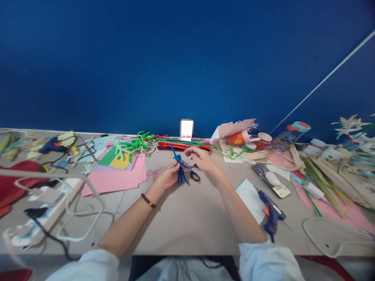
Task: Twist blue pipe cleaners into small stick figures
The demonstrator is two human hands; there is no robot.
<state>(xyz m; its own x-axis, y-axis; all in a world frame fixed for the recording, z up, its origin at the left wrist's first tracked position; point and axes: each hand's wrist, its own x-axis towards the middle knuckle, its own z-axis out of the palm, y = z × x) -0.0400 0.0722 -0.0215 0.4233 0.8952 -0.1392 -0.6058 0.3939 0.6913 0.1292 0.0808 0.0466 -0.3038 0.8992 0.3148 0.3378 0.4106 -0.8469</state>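
My left hand (169, 175) is closed around a twisted bundle of blue pipe cleaners (179, 166), whose ends stick up above and hang below the fingers. My right hand (202, 158) hovers just to the right of the bundle, fingers loosely spread, holding nothing I can see. Black-handled scissors (193, 174) lie on the table (187, 218) under the right hand. A red bead bracelet (148, 200) is on my left wrist.
Pink and coloured paper sheets (117, 175) with green pipe cleaners (131, 146) lie at left. A pile of coloured pipe cleaners (181, 143) runs along the back. A blue glue gun (271, 212) sits at right, a power strip with cables (43, 210) at left, paper cups (243, 137) behind.
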